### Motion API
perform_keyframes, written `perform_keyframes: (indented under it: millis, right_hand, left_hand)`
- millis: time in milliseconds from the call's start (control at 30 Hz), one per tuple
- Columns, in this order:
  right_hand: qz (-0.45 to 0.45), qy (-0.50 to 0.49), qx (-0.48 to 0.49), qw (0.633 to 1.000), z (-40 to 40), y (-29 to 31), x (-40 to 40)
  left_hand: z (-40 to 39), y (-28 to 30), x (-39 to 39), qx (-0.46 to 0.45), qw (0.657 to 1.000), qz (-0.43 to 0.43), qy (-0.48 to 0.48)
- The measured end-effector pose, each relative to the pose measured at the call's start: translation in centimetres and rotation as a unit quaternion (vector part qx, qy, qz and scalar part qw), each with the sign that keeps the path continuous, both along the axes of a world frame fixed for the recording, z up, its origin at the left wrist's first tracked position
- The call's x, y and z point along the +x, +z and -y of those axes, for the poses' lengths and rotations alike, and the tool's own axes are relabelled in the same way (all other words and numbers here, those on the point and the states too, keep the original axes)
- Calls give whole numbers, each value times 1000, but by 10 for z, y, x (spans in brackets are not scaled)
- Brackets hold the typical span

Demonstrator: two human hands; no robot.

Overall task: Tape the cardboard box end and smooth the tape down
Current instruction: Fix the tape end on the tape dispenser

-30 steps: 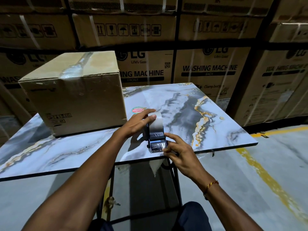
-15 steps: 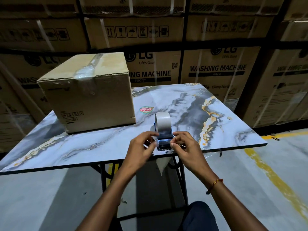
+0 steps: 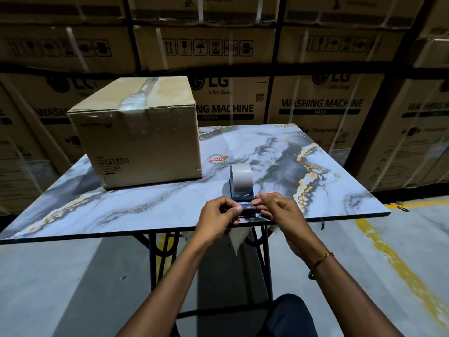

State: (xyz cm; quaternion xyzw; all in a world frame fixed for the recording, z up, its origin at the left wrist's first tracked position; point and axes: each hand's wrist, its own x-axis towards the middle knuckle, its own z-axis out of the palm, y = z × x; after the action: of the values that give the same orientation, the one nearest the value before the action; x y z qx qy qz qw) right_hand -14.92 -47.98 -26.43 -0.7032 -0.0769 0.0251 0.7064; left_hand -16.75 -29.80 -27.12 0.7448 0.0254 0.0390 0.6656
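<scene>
Both hands pinch at the near end of the tape dispenser [image 3: 241,190] — left hand [image 3: 218,215] and right hand [image 3: 277,210] on either side. It stands at the table [image 3: 145,207] edge; the cardboard box [image 3: 138,139] sits apart, back-left.

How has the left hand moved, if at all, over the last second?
Yes. The left hand has come off the tape roll toward the table's near edge, now pinching at the dispenser's front.

Stacked cartons [image 3: 323,103] at upper frame read "LG", "Life's Good", "WASHING MACHINE", "FRONT", "BACK", "Clamp bottom".
</scene>
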Motion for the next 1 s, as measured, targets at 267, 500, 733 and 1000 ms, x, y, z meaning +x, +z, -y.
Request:
perform_keyframes:
  millis: [267,500,733,1000]
  right_hand:
    - [-65,-63,189,978,-5,-4,-8]
    - [22,-52,18,998,-3,-14,-11]
    - [55,-46,-32,997,-5,-13,-9]
    - [51,-24,-101,993,-8,-12,-4]
  left_hand:
    - [0,1,0,-48,999,-24,0]
    - [-6,5,-1,-83,996,-36,-16]
    - [-9,5,0,-75,996,-37,-32]
    - [-9,6,-2,-77,996,-36,-34]
